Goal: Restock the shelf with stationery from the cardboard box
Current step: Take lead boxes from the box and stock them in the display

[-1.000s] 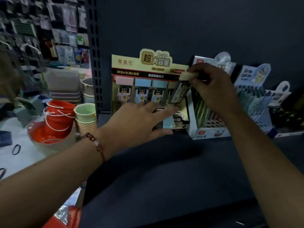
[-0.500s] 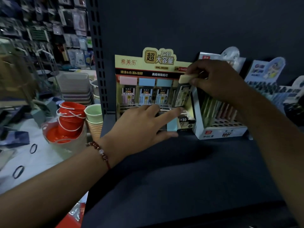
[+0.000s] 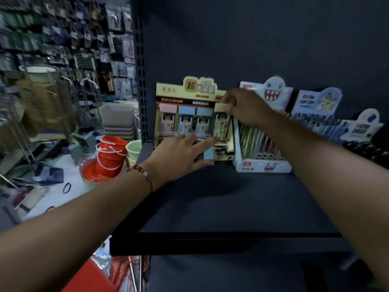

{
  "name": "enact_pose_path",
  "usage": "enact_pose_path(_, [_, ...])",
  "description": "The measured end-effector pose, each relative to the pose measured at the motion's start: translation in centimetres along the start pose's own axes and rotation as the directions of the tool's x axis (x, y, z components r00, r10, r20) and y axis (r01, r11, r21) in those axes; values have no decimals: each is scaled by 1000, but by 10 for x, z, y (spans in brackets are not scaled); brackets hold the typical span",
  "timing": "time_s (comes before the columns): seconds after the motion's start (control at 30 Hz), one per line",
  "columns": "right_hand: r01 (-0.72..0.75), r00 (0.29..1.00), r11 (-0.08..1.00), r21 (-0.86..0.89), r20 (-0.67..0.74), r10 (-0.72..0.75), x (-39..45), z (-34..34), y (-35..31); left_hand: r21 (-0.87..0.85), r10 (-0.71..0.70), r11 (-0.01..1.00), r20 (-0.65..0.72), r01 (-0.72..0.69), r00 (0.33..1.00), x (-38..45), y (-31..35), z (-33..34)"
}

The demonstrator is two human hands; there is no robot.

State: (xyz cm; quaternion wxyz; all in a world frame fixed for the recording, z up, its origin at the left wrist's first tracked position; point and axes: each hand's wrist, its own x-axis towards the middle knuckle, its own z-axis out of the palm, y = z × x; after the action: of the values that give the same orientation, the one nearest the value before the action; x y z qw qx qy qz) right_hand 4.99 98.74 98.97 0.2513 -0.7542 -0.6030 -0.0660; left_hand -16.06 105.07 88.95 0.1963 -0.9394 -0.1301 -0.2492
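While right hand (image 3: 245, 107) pinches (packet (image 3: 222, 121))—shelf (image 3: 231, 203) open;

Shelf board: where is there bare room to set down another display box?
The shelf board is bare in front, between its front lip and the yellow display box and monster pen box. The back row is crowded, both hands there.
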Motion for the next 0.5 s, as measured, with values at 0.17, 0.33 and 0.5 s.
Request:
enact_pose_path(0.17, [122, 990, 976, -180, -40, -132, 8, 11, 9, 22, -9, 1000, 63, 8, 998, 4, 0, -6])
enact_pose_path(0.33, [252, 956, 848, -467, -13, -292, 12, 22, 25, -212, -205, 950, 132, 229, 970, 14, -1, -16])
enact_pose_path(0.5, [331, 941, 844, -423, 78, -330, -7, -1, 10, -618, -475, 608, 220, 499, 852, 24, -7, -30])
